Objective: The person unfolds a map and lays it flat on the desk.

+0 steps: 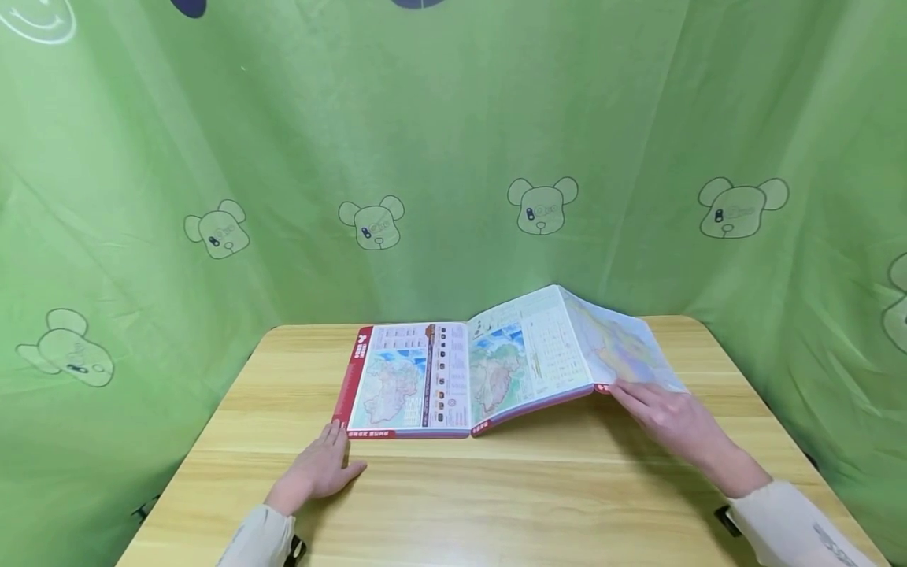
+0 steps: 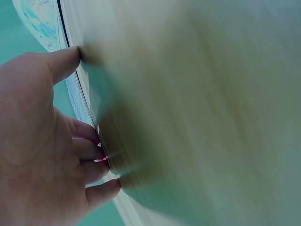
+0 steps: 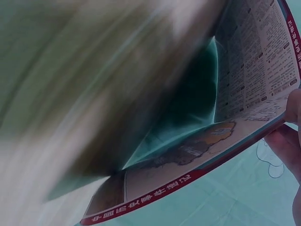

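A folding map chart (image 1: 453, 378) with red-edged panels lies across the far part of the table. Its left panel is flat, while the middle and right panels rise in a tent-like ridge. My left hand (image 1: 320, 466) has its fingers on the chart's lower left corner and its thumb spread on the wood. At the raised fold on the right, my right hand (image 1: 669, 417) pinches the near edge. The right wrist view shows the printed underside (image 3: 258, 61) of the raised panels, with fingers (image 3: 284, 146) at the edge.
The wooden table (image 1: 453, 504) has rounded far corners. Behind it and at both sides hangs a green curtain (image 1: 453, 118) with bear-head prints, close to the table's far edge and the chart's raised ridge.
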A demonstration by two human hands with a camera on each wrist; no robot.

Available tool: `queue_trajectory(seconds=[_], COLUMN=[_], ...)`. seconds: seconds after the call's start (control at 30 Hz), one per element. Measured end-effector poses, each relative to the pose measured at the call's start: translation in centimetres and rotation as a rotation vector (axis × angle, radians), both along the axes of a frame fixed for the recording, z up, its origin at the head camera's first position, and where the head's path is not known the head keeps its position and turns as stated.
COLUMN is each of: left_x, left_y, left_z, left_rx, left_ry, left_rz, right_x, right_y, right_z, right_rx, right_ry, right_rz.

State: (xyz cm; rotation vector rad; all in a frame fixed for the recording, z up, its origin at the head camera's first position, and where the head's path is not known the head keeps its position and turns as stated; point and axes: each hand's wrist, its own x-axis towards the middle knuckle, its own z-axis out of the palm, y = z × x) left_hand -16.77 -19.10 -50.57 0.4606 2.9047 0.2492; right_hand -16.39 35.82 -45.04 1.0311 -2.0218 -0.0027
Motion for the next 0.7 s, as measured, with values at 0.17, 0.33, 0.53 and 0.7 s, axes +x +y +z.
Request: queue_trajectory(seconds=[0.17, 0.33, 0.53, 0.7], left_x=[-0.1, -0.3, -0.4, -0.2], left_y=[0.0, 0.0, 0.2, 0.5], left_z=[-0.2, -0.1, 0.0, 0.1], left_rx=[0.008, 0.005, 0.013, 0.03], left_ry=[-0.009, 0.001, -0.005, -0.023], left_rz=[0.015, 0.017, 0.029, 0.046], right_x=[0.2, 0.2, 0.3, 0.4], right_y=[0.8, 1.4, 2.3, 3.1], right_z=[-0.7, -1.3, -2.3, -3.1], right_rx=[0.054, 0.068, 0.084, 0.1], right_ry=[-0.062, -0.096, -0.17, -0.218], right_rz=[-0.025, -0.027, -0.036, -0.041])
